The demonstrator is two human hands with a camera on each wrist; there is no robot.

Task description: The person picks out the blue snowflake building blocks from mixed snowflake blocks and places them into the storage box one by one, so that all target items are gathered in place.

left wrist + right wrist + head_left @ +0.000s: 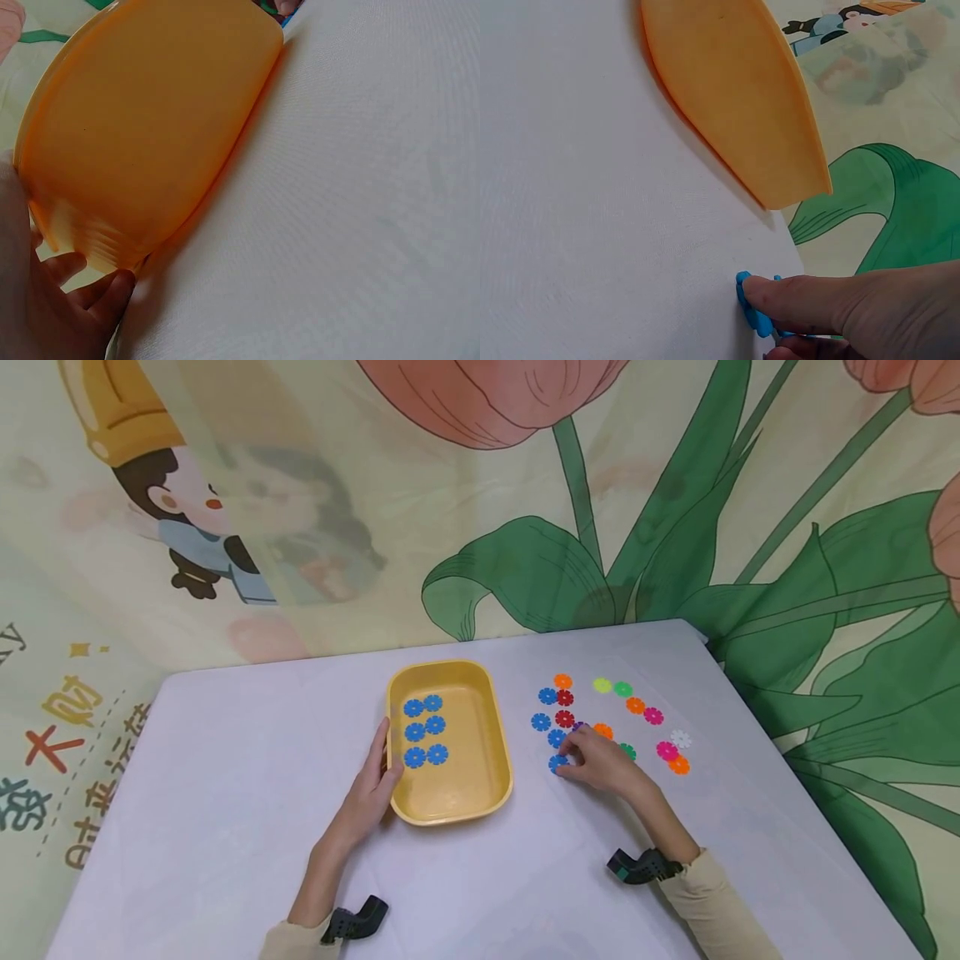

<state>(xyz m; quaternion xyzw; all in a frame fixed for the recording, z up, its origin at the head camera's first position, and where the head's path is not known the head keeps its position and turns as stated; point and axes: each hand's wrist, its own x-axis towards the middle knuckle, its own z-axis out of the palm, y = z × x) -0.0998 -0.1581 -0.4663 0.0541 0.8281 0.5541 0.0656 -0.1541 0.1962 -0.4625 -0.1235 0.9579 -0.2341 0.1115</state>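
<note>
A yellow tray (468, 785) lies on the table, with several blue snowflake discs (415, 732) in paired rows along its left half. My left hand (366, 793) holds the tray's left side, thumb at the rim; in the left wrist view its fingers (112, 292) curl against the outer wall. To the right of the tray, my right hand (606, 766) pinches a blue snowflake disc (557, 763) at table level. The right wrist view shows the thumb (780, 296) pressed on that disc, which stands tilted. Other blue discs (541, 722) lie just beyond these fingers.
Red discs (565, 718), orange discs (636, 705), pink discs (654, 716), green, yellow and white ones lie scattered around and beyond the right hand. A white cloth (247, 793) covers the table. Behind it hangs a printed backdrop (337, 410).
</note>
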